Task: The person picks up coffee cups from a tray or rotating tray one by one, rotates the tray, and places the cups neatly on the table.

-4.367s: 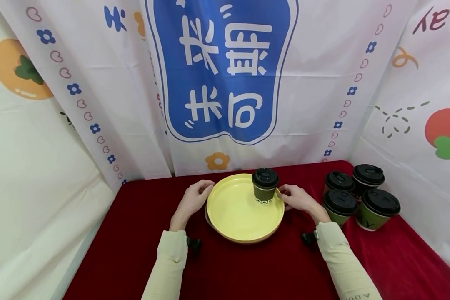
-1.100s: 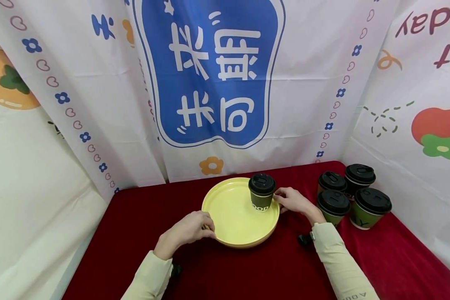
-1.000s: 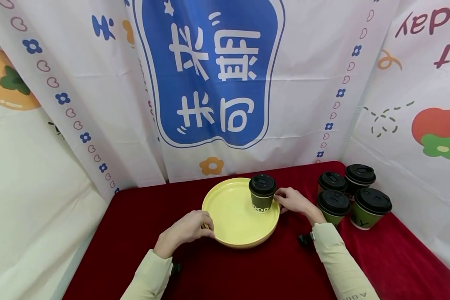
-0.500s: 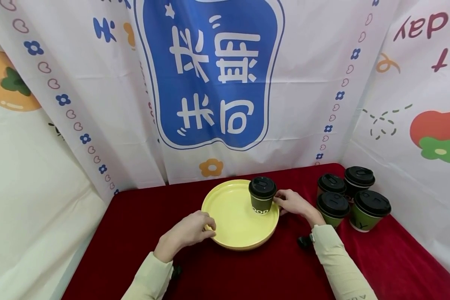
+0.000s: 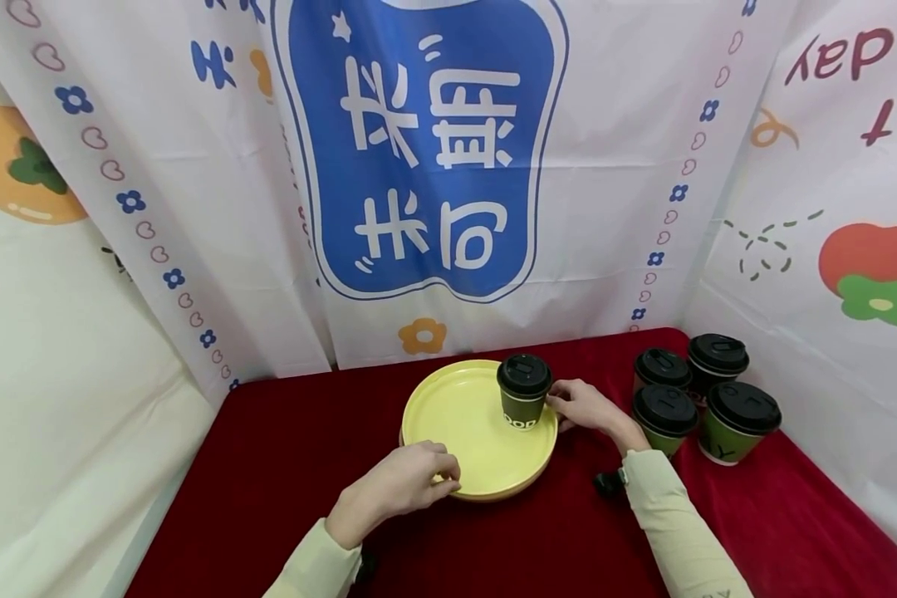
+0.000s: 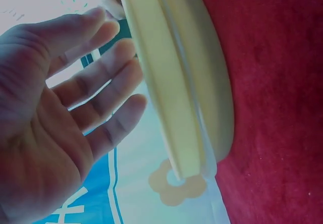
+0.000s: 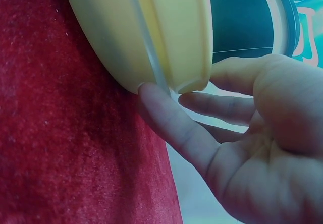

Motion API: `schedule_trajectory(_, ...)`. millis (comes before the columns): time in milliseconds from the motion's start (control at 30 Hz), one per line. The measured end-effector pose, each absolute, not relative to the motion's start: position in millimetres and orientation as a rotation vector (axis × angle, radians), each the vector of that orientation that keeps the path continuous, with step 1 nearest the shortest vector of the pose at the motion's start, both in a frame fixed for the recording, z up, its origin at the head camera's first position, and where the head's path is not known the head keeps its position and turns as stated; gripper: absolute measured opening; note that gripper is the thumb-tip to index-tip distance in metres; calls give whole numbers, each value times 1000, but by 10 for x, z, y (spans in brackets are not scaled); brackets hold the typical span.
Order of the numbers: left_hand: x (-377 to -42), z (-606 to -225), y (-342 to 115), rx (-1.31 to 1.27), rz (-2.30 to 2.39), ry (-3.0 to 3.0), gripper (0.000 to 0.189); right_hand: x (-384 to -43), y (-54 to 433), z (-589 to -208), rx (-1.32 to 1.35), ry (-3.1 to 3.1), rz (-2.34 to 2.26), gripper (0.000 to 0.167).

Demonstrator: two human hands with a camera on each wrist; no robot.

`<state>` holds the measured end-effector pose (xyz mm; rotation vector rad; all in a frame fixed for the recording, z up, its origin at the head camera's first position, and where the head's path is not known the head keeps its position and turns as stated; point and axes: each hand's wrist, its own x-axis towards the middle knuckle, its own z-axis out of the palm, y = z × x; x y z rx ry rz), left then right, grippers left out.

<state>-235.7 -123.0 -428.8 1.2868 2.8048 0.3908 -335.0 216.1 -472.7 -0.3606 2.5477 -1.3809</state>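
Note:
A round yellow tray (image 5: 456,423) with a raised rim lies on the red cloth; both wrist views show it as two layers with a pale seam between. On its right side stands an upright green paper cup (image 5: 523,407) with a black lid. My left hand (image 5: 404,482) is at the tray's front left rim. Its fingers (image 6: 106,88) are relaxed and spread, apart from the rim in the left wrist view, holding nothing. At the right edge beside the cup, my right hand (image 5: 586,405) pinches the tray's rim, with one fingertip (image 7: 147,90) against the lower layer.
Several lidded paper cups stand grouped at the right, among them a green cup (image 5: 736,423) and another in front (image 5: 665,415). The red-covered table (image 5: 284,482) meets a printed white curtain (image 5: 605,208) at the back.
My left hand held the tray's left rim about a second ago; it has loosened its fingers and moved right along the front rim. The right hand stays at its edge, the cup beside it.

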Motion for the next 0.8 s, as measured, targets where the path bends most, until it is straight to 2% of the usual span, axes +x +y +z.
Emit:
schedule_trajectory(433,-2351,-4372,-1226,1348,216,2858,6,-3344,2172,-4743,-361,2522,-1398,32)
schedule_trajectory(800,-2412,-4380,-1331,1273,288,2853,8,-3343,2182,-4719,-346,2513,-1397,32)
